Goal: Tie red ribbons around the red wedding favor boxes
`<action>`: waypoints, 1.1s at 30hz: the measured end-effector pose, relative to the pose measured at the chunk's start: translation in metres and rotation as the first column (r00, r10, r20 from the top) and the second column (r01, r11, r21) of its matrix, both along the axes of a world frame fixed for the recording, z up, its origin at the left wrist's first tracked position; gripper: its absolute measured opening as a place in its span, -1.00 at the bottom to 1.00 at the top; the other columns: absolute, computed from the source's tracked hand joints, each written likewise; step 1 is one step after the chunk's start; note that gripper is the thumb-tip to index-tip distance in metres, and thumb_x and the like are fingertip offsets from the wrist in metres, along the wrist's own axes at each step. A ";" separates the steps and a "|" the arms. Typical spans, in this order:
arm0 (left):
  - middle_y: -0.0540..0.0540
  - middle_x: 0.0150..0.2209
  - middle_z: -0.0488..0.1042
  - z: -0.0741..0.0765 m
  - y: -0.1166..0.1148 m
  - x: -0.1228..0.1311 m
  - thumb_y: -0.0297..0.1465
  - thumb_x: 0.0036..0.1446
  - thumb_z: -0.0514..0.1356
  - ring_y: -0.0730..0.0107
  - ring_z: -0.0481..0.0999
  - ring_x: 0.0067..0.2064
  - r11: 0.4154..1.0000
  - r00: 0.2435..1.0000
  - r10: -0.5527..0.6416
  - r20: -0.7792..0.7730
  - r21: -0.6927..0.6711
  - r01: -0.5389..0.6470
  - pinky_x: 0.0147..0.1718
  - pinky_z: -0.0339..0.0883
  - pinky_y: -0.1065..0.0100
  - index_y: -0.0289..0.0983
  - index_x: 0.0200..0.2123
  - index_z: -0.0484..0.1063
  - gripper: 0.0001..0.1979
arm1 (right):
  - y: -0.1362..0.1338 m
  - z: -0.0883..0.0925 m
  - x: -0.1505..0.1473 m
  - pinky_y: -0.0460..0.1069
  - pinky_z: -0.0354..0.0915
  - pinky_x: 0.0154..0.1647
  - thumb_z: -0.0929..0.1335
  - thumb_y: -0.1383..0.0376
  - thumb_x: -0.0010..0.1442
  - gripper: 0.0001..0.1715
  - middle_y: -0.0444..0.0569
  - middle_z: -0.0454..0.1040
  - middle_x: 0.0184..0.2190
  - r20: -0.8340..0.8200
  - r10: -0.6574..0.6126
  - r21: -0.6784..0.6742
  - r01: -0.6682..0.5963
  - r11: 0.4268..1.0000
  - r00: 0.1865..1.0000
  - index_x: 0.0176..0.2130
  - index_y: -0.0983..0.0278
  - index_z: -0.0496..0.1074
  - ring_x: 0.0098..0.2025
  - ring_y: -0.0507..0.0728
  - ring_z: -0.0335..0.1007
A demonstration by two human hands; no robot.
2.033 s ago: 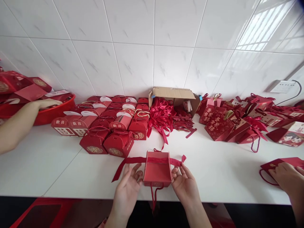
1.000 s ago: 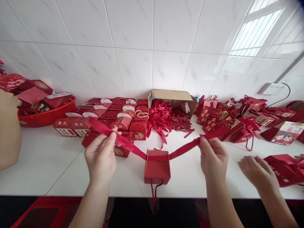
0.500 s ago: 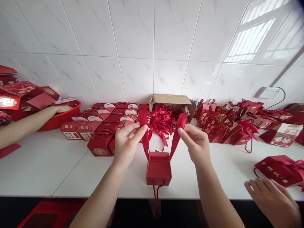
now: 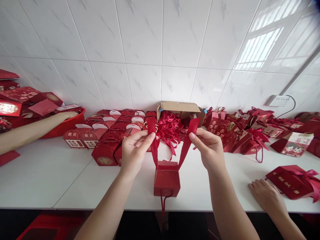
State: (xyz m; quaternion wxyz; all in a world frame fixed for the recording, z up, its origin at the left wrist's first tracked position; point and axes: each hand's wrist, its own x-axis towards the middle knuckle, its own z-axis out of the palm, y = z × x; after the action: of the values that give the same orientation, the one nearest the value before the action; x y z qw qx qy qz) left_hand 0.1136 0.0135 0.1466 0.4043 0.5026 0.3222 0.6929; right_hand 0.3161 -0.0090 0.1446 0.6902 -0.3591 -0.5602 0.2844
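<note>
Both your forearms reach up from the near edge, converging toward the middle. Your left hand [image 4: 136, 148] is lifted, thumb and forefinger pinched tight, tips pointing right. Your right hand [image 4: 210, 148] mirrors it, pinch pointing left, remaining fingers curled.

**Head view.** One camera, worn on the person's head, looks forward and down across a white table [image 4: 50, 180] toward a tiled wall [image 4: 140, 40]. The wall fills the upper half of the frame, and the table's near edge runs along the bottom. The left hand [image 4: 133, 151] and right hand [image 4: 208, 150], each pinching an end of a ribbon [image 4: 186, 143], sit close to the lens at centre. The wide field also takes in a co-worker's arm [image 4: 27, 133] at the left edge and another hand [image 4: 267, 196] at lower right.
</note>
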 end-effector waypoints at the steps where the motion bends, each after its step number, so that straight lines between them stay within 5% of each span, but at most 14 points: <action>1: -0.02 -0.41 0.62 0.000 0.000 0.000 -0.31 -0.12 0.43 0.37 0.58 -0.34 1.000 1.000 -0.002 -0.001 0.007 0.002 -0.28 0.45 0.38 -0.25 -0.41 0.60 -0.82 | 0.000 0.001 0.000 -0.07 0.25 -0.51 0.47 0.19 0.09 -0.86 -0.12 0.41 -0.49 0.002 0.006 -0.002 -0.006 1.000 1.000 -0.41 0.21 0.56 -0.44 0.03 0.28; 6: 0.02 -0.45 0.61 -0.002 -0.001 0.000 -0.34 -0.08 0.42 0.43 0.56 -0.38 0.999 1.000 -0.018 -0.001 0.028 0.018 -0.36 0.40 0.45 -0.24 -0.41 0.59 -0.86 | -0.002 0.003 0.000 -0.08 0.19 -0.50 0.45 0.25 0.12 -0.93 -0.12 0.38 -0.46 0.003 0.066 0.020 -0.066 0.998 0.998 -0.38 0.19 0.59 -0.42 0.03 0.23; 13: -0.03 -0.41 0.64 0.001 -0.004 0.001 -0.32 -0.01 0.39 0.37 0.59 -0.31 0.997 0.997 -0.072 -0.040 0.021 0.073 -0.24 0.43 0.40 -0.25 -0.39 0.59 -0.87 | -0.002 0.004 -0.001 -0.06 0.17 -0.49 0.46 0.25 0.10 -0.94 -0.11 0.37 -0.45 -0.006 0.076 0.031 -0.076 0.997 0.997 -0.38 0.18 0.59 -0.40 0.04 0.21; 27: -0.06 -0.44 0.64 0.004 -0.007 0.003 -0.28 0.00 0.37 0.21 0.64 -0.29 0.995 0.994 -0.097 -0.048 0.010 0.098 -0.22 0.46 0.26 -0.26 -0.39 0.56 -0.83 | -0.001 0.001 -0.004 0.04 0.43 -0.33 0.49 0.20 0.06 -0.88 -0.06 0.62 -0.33 -0.069 0.087 -0.028 -0.089 0.996 0.994 -0.33 0.17 0.61 -0.29 0.16 0.52; 33: -0.03 -0.45 0.63 0.002 -0.006 0.002 -0.32 0.04 0.36 0.29 0.63 -0.33 0.992 0.992 -0.119 -0.041 0.040 0.120 -0.22 0.46 0.31 -0.24 -0.38 0.57 -0.89 | -0.002 0.003 -0.005 0.01 0.44 -0.36 0.49 0.21 0.06 -0.89 -0.07 0.63 -0.37 -0.088 0.095 -0.041 -0.099 0.994 0.992 -0.36 0.19 0.59 -0.31 0.15 0.56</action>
State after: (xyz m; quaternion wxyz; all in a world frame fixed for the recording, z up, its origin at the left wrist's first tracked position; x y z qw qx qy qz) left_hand 0.1158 0.0079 0.1485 0.4281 0.5428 0.2846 0.6642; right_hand 0.3108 -0.0107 0.1473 0.6905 -0.3345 -0.5404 0.3454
